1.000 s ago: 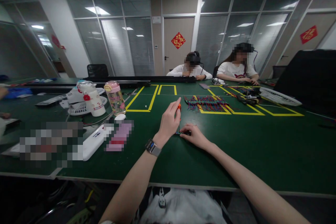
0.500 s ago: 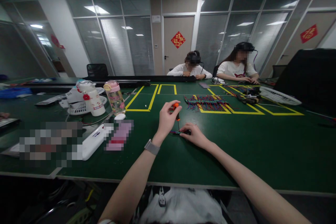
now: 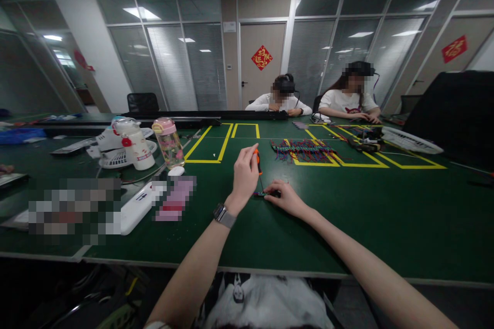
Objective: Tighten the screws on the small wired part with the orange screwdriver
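My left hand (image 3: 246,170) is closed around the handle of an orange-and-black screwdriver (image 3: 260,165). The screwdriver leans slightly, and its thin shaft runs down to a small green terminal block or circuit board (image 3: 260,194) on the table. Just right of that piece, my right hand (image 3: 283,197) pinches its right end and holds it against the green surface. The fingers hide part of the piece, so its exact kind is hard to make out. Beyond my hands lies a row of similar small green pieces with red and blue wires (image 3: 303,151).
Yellow tape outlines (image 3: 200,161) mark the green table (image 3: 366,226). To the left stand a pink-lidded bottle (image 3: 170,141), a white jug (image 3: 141,151) and a long white case (image 3: 141,208). Two people sit across the table, near a black rail (image 3: 204,115) and a white basket (image 3: 411,141).
My left hand has turned at the wrist, its fingers now straighter and nearer together along the screwdriver handle. The screwdriver tilts a little more. My right hand stays in place.
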Tool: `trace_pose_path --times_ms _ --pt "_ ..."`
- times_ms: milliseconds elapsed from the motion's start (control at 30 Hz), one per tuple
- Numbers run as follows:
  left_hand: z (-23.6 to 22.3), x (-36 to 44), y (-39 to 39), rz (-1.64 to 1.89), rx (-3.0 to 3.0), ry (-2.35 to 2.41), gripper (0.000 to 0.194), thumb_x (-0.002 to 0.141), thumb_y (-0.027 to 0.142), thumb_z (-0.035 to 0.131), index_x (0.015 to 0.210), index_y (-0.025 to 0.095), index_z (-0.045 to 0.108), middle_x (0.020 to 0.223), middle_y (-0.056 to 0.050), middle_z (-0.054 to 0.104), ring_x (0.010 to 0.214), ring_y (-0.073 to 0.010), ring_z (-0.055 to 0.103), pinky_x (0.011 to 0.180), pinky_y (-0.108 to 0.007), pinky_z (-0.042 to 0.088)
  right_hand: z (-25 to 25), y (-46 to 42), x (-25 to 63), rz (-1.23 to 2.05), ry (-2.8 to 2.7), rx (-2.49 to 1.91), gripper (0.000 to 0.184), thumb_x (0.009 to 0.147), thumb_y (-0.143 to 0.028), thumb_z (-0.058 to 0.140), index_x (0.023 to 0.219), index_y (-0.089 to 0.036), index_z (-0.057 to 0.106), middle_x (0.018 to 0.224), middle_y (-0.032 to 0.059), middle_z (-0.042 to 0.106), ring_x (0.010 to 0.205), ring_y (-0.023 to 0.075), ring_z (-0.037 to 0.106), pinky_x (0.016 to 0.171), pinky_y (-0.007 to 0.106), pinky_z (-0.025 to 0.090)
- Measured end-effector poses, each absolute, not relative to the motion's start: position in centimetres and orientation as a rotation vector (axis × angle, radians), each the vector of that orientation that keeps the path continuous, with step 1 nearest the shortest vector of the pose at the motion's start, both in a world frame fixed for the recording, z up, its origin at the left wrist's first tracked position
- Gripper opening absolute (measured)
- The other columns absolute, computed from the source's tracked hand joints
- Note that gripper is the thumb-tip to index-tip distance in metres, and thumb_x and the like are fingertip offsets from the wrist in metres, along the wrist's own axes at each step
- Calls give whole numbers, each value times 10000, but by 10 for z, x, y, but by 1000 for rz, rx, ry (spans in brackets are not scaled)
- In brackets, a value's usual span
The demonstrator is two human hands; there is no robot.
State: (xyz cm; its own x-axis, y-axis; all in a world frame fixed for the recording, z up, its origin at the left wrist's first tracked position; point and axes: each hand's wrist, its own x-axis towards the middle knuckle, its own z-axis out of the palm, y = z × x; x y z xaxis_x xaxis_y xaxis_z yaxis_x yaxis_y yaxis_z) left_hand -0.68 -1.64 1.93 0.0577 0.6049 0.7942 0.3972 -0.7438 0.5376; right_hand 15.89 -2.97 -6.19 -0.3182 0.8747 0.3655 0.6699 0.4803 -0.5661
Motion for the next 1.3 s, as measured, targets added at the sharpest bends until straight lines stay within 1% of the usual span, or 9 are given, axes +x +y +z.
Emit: trace_pose_path --times_ms 100,167,300,467,667,800,1100,1233,1300 --pt "19 -5 -19 1672 2191 894 342 941 152 399 1242 202 553 1147 -79 597 1041 -162 575 891 -292 478 -63 -29 159 409 -2080 -1271 117 778 -213 673 879 -171 714 840 52 638 834 199 575 765 327 444" --pt "20 -4 -20 1598 2184 793 330 930 165 436 1225 227 571 1112 -65 598 1004 -152 582 825 -261 503 -63 -29 158 404 -2081 -1266 111 779 -214 671 872 -171 713 834 52 640 835 199 574 767 329 443" --pt "23 -2 -24 1520 2108 687 244 858 192 578 1087 243 647 1012 -43 567 878 -131 587 688 -209 518 -62 -30 158 404 -2076 -1274 99 780 -220 669 857 -175 711 831 51 642 830 200 574 773 337 441" --pt "24 -2 -25 1603 2049 783 203 756 189 707 947 219 646 929 -13 533 813 -115 565 651 -194 482 -61 -31 158 418 -2076 -1276 107 779 -216 670 869 -175 712 847 52 643 844 201 575 771 332 442" --pt "20 -5 -16 1743 1967 1027 203 754 263 715 888 191 579 859 5 512 733 -108 521 616 -203 426 -63 -28 160 415 -2090 -1273 118 780 -219 672 881 -173 713 852 55 641 833 197 572 771 329 446" --pt "20 -7 -14 1804 1912 1168 211 749 267 718 860 179 562 849 3 518 727 -112 517 642 -222 422 -62 -29 160 427 -2093 -1271 118 786 -226 669 884 -176 713 862 58 639 840 199 571 770 330 448" --pt "14 -8 -6 1790 1872 1199 221 825 180 606 1042 186 567 1008 -56 567 852 -149 589 759 -287 487 -61 -30 160 422 -2102 -1275 117 786 -219 668 886 -179 714 845 54 637 840 199 577 765 324 448" --pt "11 -6 -3 1710 1871 1053 253 880 150 498 1121 191 563 1070 -76 599 902 -155 612 776 -284 502 -61 -30 159 409 -2097 -1275 111 787 -215 667 879 -173 714 834 55 638 823 196 577 752 320 447" --pt "13 -5 -6 1673 1888 956 273 887 158 492 1145 205 570 1101 -72 597 943 -156 609 784 -274 506 -61 -30 159 403 -2098 -1270 110 785 -213 670 877 -171 714 830 55 638 819 195 575 757 322 445"
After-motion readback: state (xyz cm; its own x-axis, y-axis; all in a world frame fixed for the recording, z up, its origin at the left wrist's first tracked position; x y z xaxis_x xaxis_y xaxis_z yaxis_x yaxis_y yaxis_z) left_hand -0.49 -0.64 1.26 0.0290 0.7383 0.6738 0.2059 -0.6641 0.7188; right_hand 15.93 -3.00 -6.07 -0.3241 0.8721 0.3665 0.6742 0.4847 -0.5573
